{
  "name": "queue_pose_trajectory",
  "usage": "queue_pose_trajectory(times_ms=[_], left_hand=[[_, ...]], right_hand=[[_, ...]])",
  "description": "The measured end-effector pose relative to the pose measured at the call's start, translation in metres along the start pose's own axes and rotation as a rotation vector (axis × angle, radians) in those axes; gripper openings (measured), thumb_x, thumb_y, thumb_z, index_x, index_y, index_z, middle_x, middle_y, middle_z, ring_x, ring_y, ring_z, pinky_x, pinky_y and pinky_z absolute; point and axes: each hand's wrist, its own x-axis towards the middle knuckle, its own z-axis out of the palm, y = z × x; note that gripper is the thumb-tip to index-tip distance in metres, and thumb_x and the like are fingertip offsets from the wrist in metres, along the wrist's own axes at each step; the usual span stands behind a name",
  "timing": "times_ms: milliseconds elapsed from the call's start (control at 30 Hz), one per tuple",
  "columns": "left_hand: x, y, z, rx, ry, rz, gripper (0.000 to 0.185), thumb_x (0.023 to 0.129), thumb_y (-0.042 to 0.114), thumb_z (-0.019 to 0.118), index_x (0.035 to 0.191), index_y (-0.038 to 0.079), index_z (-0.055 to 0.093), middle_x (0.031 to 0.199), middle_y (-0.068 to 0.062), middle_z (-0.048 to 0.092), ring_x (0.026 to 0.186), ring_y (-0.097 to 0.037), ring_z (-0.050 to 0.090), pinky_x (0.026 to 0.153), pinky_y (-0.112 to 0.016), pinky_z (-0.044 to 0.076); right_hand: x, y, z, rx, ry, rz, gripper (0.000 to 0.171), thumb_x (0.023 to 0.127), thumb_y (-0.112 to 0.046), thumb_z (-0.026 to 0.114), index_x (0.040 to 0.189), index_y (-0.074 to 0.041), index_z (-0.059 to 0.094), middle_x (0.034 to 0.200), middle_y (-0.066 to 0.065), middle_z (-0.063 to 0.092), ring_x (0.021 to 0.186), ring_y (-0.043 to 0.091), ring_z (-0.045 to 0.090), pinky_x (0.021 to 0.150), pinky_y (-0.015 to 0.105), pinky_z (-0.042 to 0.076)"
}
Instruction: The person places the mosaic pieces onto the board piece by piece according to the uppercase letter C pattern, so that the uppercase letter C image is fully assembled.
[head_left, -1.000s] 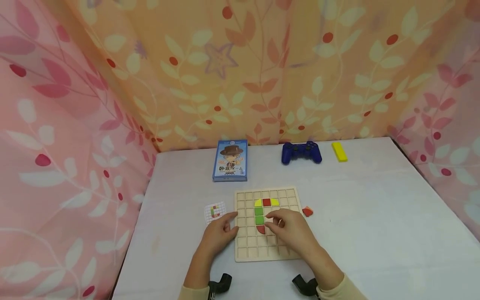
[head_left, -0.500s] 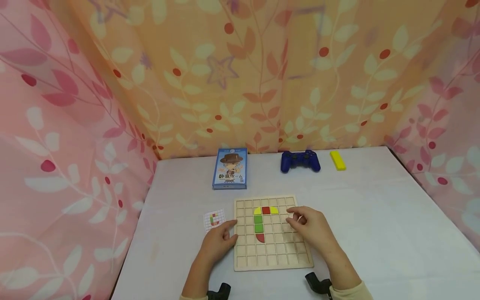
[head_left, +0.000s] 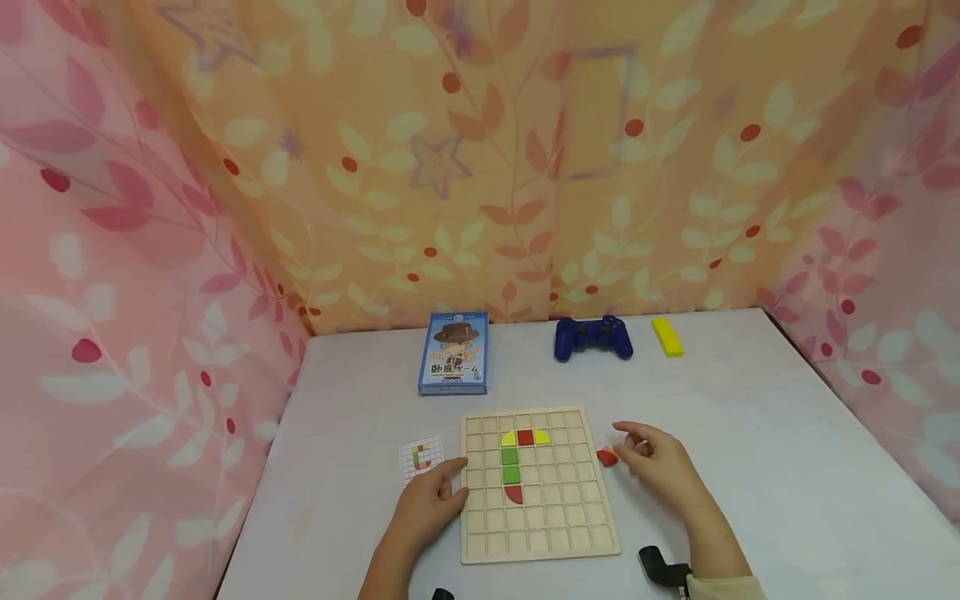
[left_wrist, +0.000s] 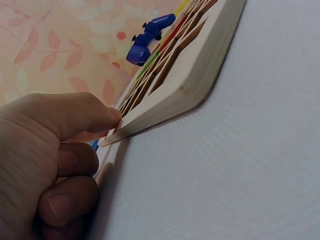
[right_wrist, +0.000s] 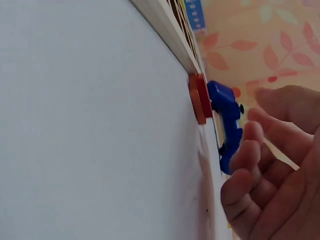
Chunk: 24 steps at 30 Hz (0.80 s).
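The left hand (head_left: 429,506) is resting at the left edge of the wooden grid board (head_left: 558,533), thumb lying on the board's rim and the other fingers (left_wrist: 75,160) curling loosely beside it on the desk (head_left: 787,467); its grip is holding nothing, just steadying the board. Over on the right, the right hand (head_left: 660,465) is sitting on the desk just beside the board's right edge, fingers (right_wrist: 250,160) loosely bent and apart, grip relaxed and empty. The loose red piece (head_left: 607,457) is lying flat on the desk between the board's edge and those fingertips, very near them; I cannot tell if they are touching it.

In the board, yellow, red and green pieces (head_left: 512,467) are sitting in the cells. A small pattern card (head_left: 417,458) is lying left of the board. Further back are lying a blue card box (head_left: 453,353), a blue game controller (head_left: 593,338) and a yellow block (head_left: 667,337).
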Motion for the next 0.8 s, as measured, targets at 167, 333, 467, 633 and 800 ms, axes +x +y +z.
queue_pose_trajectory(times_ms=[167,333,467,633,800], left_hand=[[0.000,0.000,0.000,0.006,0.011,-0.006,0.044,0.091,0.026,0.078,0.133,0.018,0.070,0.052,0.011,0.043,0.046,-0.005,0.037,0.044,-0.023,0.027],[0.000,0.003,-0.001,0.014,-0.006,-0.037,0.043,0.092,0.026,0.077,0.134,0.019,0.069,0.053,0.009,0.043,0.047,-0.006,0.038,0.045,-0.025,0.027],[0.002,0.004,-0.004,0.015,-0.016,-0.037,0.043,0.092,0.027,0.076,0.134,0.018,0.069,0.053,0.009,0.043,0.047,-0.007,0.038,0.045,-0.025,0.028],[0.003,0.004,-0.004,0.021,-0.016,-0.042,0.044,0.092,0.028,0.076,0.134,0.019,0.069,0.053,0.010,0.043,0.047,-0.006,0.037,0.046,-0.025,0.028],[0.002,0.001,-0.001,0.004,-0.012,-0.037,0.043,0.092,0.027,0.077,0.134,0.019,0.069,0.053,0.010,0.043,0.047,-0.006,0.036,0.046,-0.025,0.028]], right_hand=[[0.001,0.007,-0.002,-0.035,-0.101,-0.006,0.046,0.090,-0.003,0.069,0.136,-0.006,0.065,0.093,0.004,0.055,0.076,0.018,0.049,0.062,0.028,0.043],[0.003,0.006,0.003,-0.117,-0.184,-0.008,0.053,0.081,0.001,0.067,0.133,-0.012,0.070,0.088,0.005,0.050,0.077,0.020,0.044,0.066,0.034,0.037],[0.008,0.002,0.007,-0.189,-0.168,-0.014,0.044,0.083,-0.004,0.071,0.126,-0.013,0.074,0.084,0.004,0.050,0.076,0.021,0.044,0.067,0.037,0.036],[0.011,0.003,0.009,-0.195,-0.137,0.010,0.037,0.087,-0.007,0.074,0.123,-0.011,0.074,0.084,0.003,0.052,0.077,0.020,0.048,0.069,0.038,0.038],[0.010,0.007,0.009,-0.191,-0.128,0.011,0.030,0.089,-0.008,0.075,0.119,-0.009,0.073,0.084,0.002,0.053,0.077,0.020,0.049,0.070,0.037,0.040]])
